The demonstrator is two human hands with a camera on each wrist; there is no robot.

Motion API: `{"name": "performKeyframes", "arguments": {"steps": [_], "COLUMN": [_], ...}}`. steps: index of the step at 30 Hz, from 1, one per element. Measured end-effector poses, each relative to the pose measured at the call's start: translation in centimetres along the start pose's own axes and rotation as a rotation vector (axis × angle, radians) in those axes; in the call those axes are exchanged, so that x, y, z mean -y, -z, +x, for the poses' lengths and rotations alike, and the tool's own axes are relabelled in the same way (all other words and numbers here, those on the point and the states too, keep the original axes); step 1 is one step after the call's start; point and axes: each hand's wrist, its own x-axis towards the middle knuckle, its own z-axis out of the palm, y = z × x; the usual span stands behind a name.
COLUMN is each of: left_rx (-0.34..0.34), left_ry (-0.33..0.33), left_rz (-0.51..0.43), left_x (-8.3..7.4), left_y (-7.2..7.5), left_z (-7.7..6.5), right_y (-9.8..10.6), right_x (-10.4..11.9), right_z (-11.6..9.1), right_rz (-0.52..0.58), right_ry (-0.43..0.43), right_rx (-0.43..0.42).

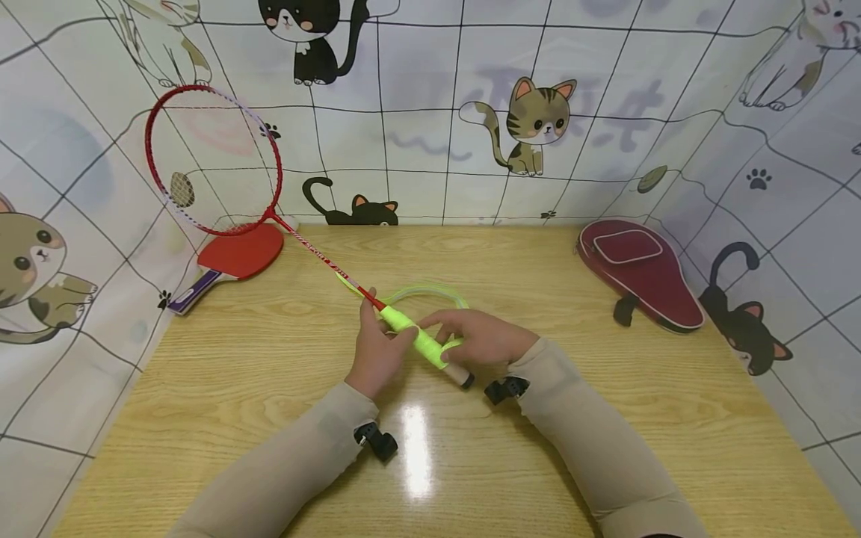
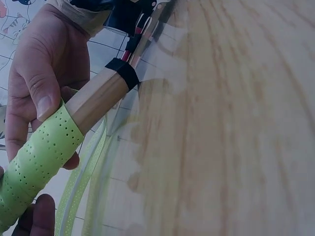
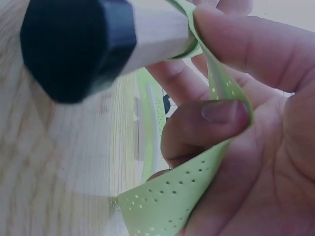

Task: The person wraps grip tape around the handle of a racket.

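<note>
A red and white badminton racket [image 1: 324,258] slants across the table, its head raised at the back left. Perforated yellow-green grip tape [image 2: 44,157] is wound round most of its handle. Bare wood [image 2: 98,96] and a black butt cap [image 3: 69,49] show at the near end. My left hand [image 1: 378,350] grips the upper handle between thumb and fingers. Beside the wrap's lower edge, my right hand [image 1: 483,336] holds the loose tape [image 3: 184,184], which passes over a curled finger. The tape's tail [image 1: 427,290] loops on the table behind the hands.
A red table tennis bat [image 1: 249,250] lies at the back left, below the racket head. The dark red bat case [image 1: 625,261] sits at the back right. Cat-patterned cloth [image 1: 417,142] stands behind and along both sides of the wooden table [image 1: 269,373].
</note>
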Motion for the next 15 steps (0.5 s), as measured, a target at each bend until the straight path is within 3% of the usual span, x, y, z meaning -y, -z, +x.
{"name": "performKeyframes", "arguments": {"steps": [4,15], "left_rx": [-0.009,0.018], "left_ry": [-0.015,0.028], "left_rz": [0.014,-0.038], "left_x": [0.06,0.00], "left_y": [0.00,-0.04], "left_z": [0.03,0.06], "right_y": [-0.01,0.38], "right_x": [-0.10,0.02], "right_z": [0.11,-0.29], "right_rz": [0.006,0.016], "right_ry": [0.005,-0.010], "right_rx": [-0.006,0.048]}}
